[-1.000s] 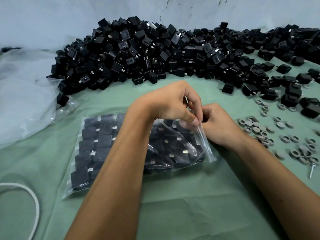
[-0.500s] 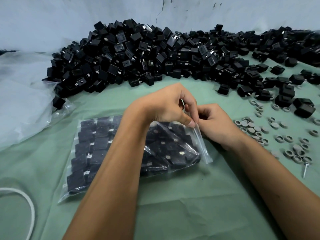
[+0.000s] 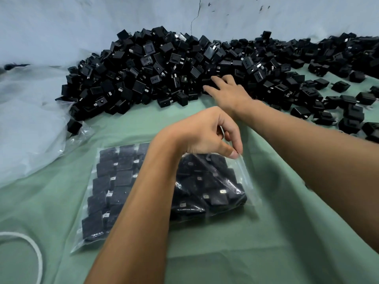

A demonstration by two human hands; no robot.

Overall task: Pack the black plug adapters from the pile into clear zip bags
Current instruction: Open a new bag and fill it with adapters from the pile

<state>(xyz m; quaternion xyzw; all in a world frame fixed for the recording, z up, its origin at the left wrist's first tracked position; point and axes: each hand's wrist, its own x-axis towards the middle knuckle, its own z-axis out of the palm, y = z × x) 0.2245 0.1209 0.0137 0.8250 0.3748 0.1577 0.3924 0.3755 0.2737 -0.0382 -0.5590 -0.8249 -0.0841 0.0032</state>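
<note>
Head view: right hand [image 3: 227,91], fingers spread, touches the adapter pile [image 3: 184,64] at twelve o'clock from the zip bag [image 3: 249,181], whose mouth the left hand [image 3: 205,134] pinches.

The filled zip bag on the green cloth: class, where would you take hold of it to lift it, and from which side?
Grip the zip bag by its empty top strip at the right end, coming from the right. That strip lies flat and free of adapters, so fingers can pinch it; the left hand already pinches its far corner. The rest bulges with adapters and would probably slip.
</note>
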